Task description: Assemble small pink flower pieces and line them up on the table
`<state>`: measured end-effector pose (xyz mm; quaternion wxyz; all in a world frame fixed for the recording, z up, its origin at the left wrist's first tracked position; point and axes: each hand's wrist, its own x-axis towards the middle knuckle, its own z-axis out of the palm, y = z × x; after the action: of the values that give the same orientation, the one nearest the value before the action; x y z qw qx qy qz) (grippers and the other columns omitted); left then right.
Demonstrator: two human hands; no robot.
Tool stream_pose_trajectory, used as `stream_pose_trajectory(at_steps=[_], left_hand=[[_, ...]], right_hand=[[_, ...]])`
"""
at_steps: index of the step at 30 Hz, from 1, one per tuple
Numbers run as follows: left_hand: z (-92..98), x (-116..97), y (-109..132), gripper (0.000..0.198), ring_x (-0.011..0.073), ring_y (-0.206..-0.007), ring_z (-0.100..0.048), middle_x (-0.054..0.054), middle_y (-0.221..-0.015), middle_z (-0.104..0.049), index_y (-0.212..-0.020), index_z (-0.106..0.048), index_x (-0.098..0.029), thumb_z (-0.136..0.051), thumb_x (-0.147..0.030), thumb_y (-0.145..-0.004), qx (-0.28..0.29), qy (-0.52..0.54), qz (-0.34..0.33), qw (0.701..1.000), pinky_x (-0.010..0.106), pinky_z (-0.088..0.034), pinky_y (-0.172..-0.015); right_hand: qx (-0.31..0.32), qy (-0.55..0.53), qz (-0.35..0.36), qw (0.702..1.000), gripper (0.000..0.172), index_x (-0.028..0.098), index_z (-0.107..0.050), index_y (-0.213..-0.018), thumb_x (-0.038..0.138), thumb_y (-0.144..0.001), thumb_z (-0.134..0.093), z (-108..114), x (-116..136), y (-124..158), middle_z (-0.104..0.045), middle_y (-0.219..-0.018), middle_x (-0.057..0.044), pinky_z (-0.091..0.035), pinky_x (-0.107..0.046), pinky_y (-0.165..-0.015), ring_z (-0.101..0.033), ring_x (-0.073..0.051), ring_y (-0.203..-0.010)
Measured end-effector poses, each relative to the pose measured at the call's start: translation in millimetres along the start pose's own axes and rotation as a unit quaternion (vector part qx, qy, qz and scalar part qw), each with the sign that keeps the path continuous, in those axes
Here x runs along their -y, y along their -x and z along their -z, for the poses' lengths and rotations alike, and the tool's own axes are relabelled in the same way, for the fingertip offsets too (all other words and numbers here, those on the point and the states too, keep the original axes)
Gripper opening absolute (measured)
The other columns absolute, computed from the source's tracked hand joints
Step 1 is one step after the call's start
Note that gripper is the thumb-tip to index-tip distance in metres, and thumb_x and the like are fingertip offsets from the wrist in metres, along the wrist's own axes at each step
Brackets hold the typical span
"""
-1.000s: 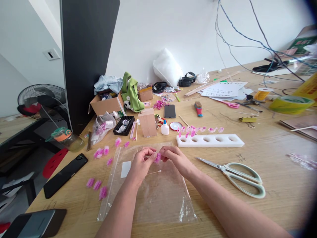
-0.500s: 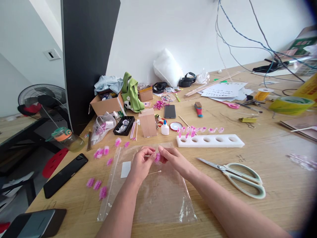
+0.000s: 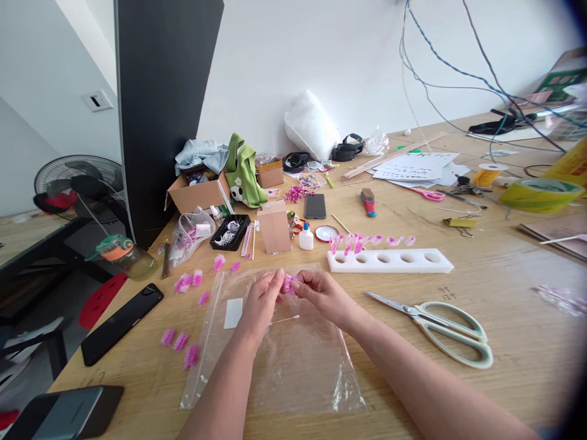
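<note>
A small pink-purple ruffled piece is pinched between both hands above a clear plastic zip bag. My left hand grips its left side, with the thumb raised along it. My right hand holds the right side between thumb and curled fingers. Below the hands a cotton swab lies on the bag, and a white label shows at the bag's left. Several similar pink pieces are scattered on the table to the left of the bag.
Large scissors lie open at the right. Behind them stands a white holder with round holes, with pink pieces along its back. A glue bottle, a cardboard piece and a black tray stand farther back. A black phone lies left.
Both hands have shifted their grip on the pink piece. My left thumb has moved up, and my right thumb and fingers have drawn in around the piece's right side.
</note>
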<state>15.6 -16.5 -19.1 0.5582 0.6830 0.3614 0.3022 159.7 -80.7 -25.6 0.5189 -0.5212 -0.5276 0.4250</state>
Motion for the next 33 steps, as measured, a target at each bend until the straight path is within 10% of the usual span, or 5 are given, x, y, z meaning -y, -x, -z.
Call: stream_pose_trajectory(at_steps=[33], left_hand=[[-2.4,-2.4,2.5,0.036,0.0175,-0.082,-0.055,0.006,-0.087,-0.059,-0.072,-0.062,-0.017,-0.049,-0.047,-0.085,-0.015,-0.05,-0.074,0.996,0.025,-0.046,-0.066]], right_hand=[[0.029,-0.086,0.017,0.996,0.036,0.015,-0.06,-0.072,0.049,-0.081,-0.06,-1.3,-0.9,-0.4,-0.05,-0.068,0.001,-0.031,-0.024,-0.06,-0.041,-0.011,-0.063]])
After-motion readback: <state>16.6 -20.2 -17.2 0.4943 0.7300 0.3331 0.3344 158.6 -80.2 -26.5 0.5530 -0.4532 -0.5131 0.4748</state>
